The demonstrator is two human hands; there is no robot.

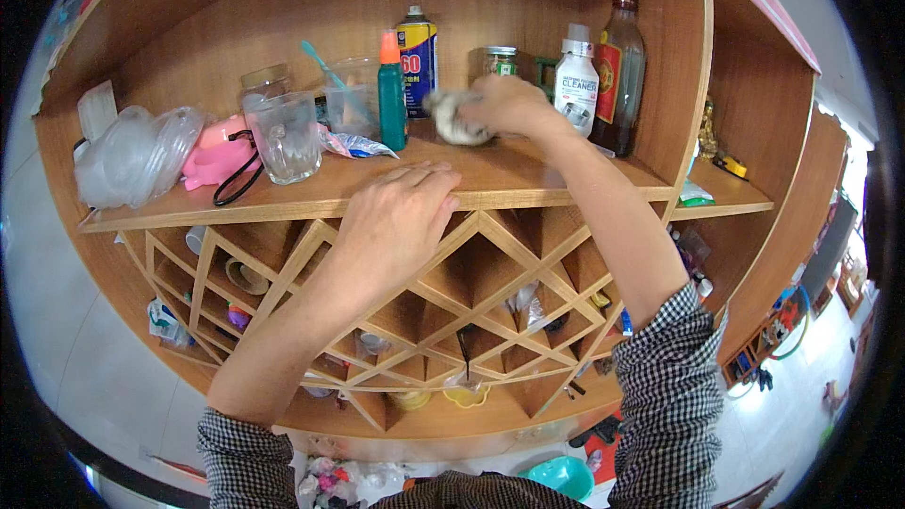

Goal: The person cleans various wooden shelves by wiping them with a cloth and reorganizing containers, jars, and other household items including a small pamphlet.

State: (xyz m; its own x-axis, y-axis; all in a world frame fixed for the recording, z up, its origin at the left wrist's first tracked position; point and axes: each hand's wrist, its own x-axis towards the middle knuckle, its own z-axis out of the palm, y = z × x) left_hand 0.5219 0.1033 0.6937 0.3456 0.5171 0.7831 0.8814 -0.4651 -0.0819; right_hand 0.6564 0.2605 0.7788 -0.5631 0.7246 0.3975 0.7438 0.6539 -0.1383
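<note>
My left hand (403,208) rests palm down on the front edge of the wooden shelf (495,170), and I see nothing in it. Deeper on that shelf, my right hand (509,106) grips a bunched grey-white cloth (454,116), both slightly blurred. Left of the cloth stand a green bottle with an orange cap (393,95) and a blue-and-yellow spray can (418,49). Behind my right hand is a glass jar with a metal lid (500,60). A white washing machine cleaner bottle (576,81) and a tall liquor bottle (620,78) stand to its right.
On the left are a clear glass (286,138), a pink plastic item (219,159), a crumpled sachet (357,143) and clear plastic containers (134,155). Below runs a diamond lattice rack (481,283) with small items inside. A teal basin (562,477) sits on the floor.
</note>
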